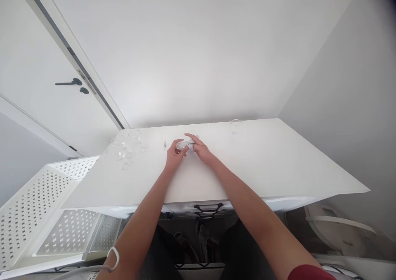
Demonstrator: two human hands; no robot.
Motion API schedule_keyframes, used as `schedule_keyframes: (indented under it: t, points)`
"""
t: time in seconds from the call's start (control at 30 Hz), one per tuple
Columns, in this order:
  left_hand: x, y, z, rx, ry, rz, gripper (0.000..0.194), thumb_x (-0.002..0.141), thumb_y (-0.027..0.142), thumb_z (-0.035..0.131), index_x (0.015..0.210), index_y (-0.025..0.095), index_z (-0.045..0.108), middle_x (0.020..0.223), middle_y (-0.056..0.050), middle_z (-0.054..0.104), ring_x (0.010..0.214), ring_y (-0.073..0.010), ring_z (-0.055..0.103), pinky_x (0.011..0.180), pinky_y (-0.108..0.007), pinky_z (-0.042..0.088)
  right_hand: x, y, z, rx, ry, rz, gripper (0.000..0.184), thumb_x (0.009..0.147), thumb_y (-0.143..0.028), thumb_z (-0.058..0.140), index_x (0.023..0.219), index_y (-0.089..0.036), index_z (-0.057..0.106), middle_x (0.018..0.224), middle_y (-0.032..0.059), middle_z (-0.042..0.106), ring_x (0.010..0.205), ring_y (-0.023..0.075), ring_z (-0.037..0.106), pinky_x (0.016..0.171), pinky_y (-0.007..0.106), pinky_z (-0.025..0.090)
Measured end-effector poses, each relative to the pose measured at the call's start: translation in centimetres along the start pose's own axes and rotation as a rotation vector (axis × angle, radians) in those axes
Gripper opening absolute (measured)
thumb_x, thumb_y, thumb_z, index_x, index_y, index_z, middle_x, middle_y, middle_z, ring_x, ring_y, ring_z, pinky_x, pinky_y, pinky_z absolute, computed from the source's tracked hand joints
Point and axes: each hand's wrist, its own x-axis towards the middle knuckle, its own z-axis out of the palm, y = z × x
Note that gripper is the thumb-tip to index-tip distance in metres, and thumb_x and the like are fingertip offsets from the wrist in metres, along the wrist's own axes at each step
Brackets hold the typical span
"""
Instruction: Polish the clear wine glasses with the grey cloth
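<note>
Head view | left hand (173, 153) and right hand (199, 148) together, both clasped on clear glass (185, 146), frame centre, over white table (262, 164) | cluster of glasses (125, 148) centre-left | lone glass (235, 126) upper right of centre | door handle (68, 82) upper left

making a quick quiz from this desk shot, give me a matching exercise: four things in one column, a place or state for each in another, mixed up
Things:
1. glass held on its side
2. cluster of clear glasses
3. lone stemmed glass
4. white perforated rack

Places or states:
A. standing alone at the table's far edge, right of the hands
B. beside the white table, lower left
C. between the left hand and right hand
D. grouped on the table's far left corner

Pairs: 1-C, 2-D, 3-A, 4-B
</note>
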Motion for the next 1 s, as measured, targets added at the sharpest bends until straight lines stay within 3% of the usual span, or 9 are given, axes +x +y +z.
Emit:
schedule_keyframes:
  t: [0.17, 0.27, 0.37, 0.53, 0.63, 0.7, 0.83, 0.93, 1.0]
  points:
    - [-0.2, 0.2, 0.0, -0.066, -0.046, 0.031, 0.055, 0.082, 0.053, 0.075, 0.127, 0.026, 0.06, 0.104, -0.007, 0.07, 0.076, -0.0171, 0.068, 0.057, -0.026, 0.05, 0.0, 0.1, 0.2, 0.139, -0.02, 0.09, 0.057, 0.092, -0.055, 0.057, 0.144, -0.034, 0.053, 0.101, 0.0016, 0.065, 0.087, 0.019, 0.06, 0.088, 0.037, 0.052]
    - [-0.3, 0.4, 0.0, -0.059, -0.112, 0.06, 0.05, 0.082, 0.051, 0.074, 0.125, 0.027, 0.062, 0.111, -0.008, 0.069, 0.074, -0.0155, 0.067, 0.057, -0.025, 0.051, 0.1, 0.1, -0.3, 0.083, 0.003, 0.103, 0.051, 0.092, -0.059, 0.059, 0.135, -0.031, 0.06, 0.103, 0.0016, 0.067, 0.089, 0.018, 0.061, 0.085, 0.033, 0.051]
    - [-0.1, 0.4, -0.1, -0.044, -0.08, 0.071, 0.05, 0.079, 0.049, 0.078, 0.122, 0.027, 0.063, 0.118, -0.007, 0.069, 0.07, -0.0131, 0.067, 0.063, -0.027, 0.053, 0.5, 0.7, -0.7, 0.013, 0.022, 0.083, 0.042, 0.091, -0.058, 0.061, 0.122, -0.029, 0.064, 0.105, 0.0015, 0.067, 0.091, 0.0171, 0.061, 0.083, 0.031, 0.05]
    - [0.4, -0.1, -0.4, -0.13, 0.016, -0.039, 0.056, 0.081, 0.056, 0.075, 0.125, 0.024, 0.063, 0.098, -0.006, 0.071, 0.07, -0.0154, 0.068, 0.056, -0.025, 0.048, 0.8, 1.6, -0.2, -0.105, 0.038, -0.014, 0.04, 0.094, -0.053, 0.057, 0.128, -0.034, 0.06, 0.111, 0.0006, 0.064, 0.1, 0.0186, 0.058, 0.092, 0.034, 0.049]
    - [0.4, -0.1, -0.6, -0.164, -0.023, -0.027, 0.057, 0.081, 0.057, 0.075, 0.126, 0.024, 0.064, 0.084, -0.003, 0.069, 0.072, -0.0168, 0.069, 0.057, -0.025, 0.046, 0.2, 1.1, 0.1, -0.221, 0.048, -0.038, 0.045, 0.096, -0.048, 0.053, 0.14, -0.038, 0.055, 0.127, 0.0001, 0.06, 0.113, 0.0197, 0.054, 0.102, 0.035, 0.043]
    - [0.3, -0.1, -0.6, -0.141, -0.062, 0.0, 0.059, 0.078, 0.055, 0.079, 0.125, 0.024, 0.065, 0.085, -0.003, 0.069, 0.072, -0.0171, 0.069, 0.058, -0.026, 0.046, -0.1, 0.7, 0.2, -0.277, 0.057, -0.018, 0.043, 0.097, -0.044, 0.049, 0.139, -0.036, 0.058, 0.131, 0.0003, 0.059, 0.116, 0.0207, 0.052, 0.104, 0.035, 0.04]
    - [0.4, -0.3, -0.5, -0.118, 0.003, -0.009, 0.059, 0.078, 0.056, 0.079, 0.124, 0.022, 0.064, 0.098, -0.006, 0.072, 0.071, -0.0169, 0.069, 0.058, -0.027, 0.045, 0.1, 0.6, 0.0, -0.187, 0.014, 0.011, 0.036, 0.095, -0.042, 0.051, 0.126, -0.031, 0.065, 0.123, 0.0024, 0.061, 0.11, 0.0223, 0.054, 0.096, 0.036, 0.045]
    - [0.4, -0.5, -0.5, -0.116, 0.064, -0.036, 0.058, 0.081, 0.057, 0.075, 0.126, 0.023, 0.062, 0.09, -0.004, 0.07, 0.074, -0.0185, 0.071, 0.058, -0.026, 0.045, 0.4, 0.9, -0.1, -0.054, 0.021, -0.046, 0.038, 0.092, -0.04, 0.055, 0.127, -0.032, 0.064, 0.116, 0.0023, 0.06, 0.103, 0.0206, 0.056, 0.092, 0.035, 0.048]
    - [0.3, -0.4, -0.5, -0.11, 0.045, -0.016, 0.056, 0.084, 0.057, 0.072, 0.129, 0.025, 0.062, 0.088, -0.004, 0.068, 0.077, -0.0188, 0.071, 0.058, -0.025, 0.046, 0.4, 1.0, -0.2, -0.037, 0.05, -0.08, 0.041, 0.092, -0.041, 0.053, 0.133, -0.034, 0.061, 0.116, 0.0021, 0.06, 0.102, 0.02, 0.056, 0.094, 0.034, 0.048]
